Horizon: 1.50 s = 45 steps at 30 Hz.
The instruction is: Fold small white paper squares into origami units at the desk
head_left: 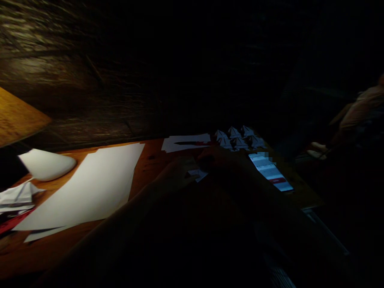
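The scene is very dark. My left hand point(177, 174) and my right hand point(217, 160) meet over a wooden table point(144, 168), both with fingers closed on a small folded piece of white paper point(197, 174). Just beyond the hands sits a cluster of several small folded paper shapes point(238, 138). A lit phone point(271, 172) lies flat to the right of my right hand.
Large white sheets point(87, 188) lie on the left of the table, with a curled sheet point(46, 164) and crumpled paper point(18, 196) further left. A sheet with a dark knife-like tool point(186, 143) lies at the back. Another person's arm point(360, 116) shows far right.
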Tool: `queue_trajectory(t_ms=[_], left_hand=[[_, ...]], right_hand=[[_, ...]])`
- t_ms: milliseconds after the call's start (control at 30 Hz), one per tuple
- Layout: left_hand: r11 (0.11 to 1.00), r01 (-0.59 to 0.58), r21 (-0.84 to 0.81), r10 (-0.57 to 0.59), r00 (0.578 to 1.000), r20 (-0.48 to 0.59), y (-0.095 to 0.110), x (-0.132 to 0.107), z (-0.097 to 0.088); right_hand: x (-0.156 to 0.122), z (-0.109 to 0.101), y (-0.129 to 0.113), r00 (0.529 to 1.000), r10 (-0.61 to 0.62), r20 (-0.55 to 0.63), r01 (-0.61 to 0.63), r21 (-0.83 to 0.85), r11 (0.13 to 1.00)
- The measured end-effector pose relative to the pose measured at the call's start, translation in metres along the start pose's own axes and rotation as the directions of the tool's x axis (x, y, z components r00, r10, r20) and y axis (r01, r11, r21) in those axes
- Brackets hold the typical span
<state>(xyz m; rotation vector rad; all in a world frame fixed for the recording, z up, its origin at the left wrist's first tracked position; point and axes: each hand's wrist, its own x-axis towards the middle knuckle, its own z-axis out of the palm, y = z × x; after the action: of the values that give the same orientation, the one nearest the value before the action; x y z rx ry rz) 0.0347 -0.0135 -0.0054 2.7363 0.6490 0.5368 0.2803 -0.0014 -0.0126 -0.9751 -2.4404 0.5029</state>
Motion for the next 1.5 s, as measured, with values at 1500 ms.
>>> queue_trajectory(t_ms=[1500], left_hand=[[0.999,-0.023,0.032,0.021,0.997,0.068,-0.006,-0.002,-0.003]], right_hand=[[0.001,-0.001,-0.011,0.999,0.021,-0.028,-0.023,-0.096,0.995]])
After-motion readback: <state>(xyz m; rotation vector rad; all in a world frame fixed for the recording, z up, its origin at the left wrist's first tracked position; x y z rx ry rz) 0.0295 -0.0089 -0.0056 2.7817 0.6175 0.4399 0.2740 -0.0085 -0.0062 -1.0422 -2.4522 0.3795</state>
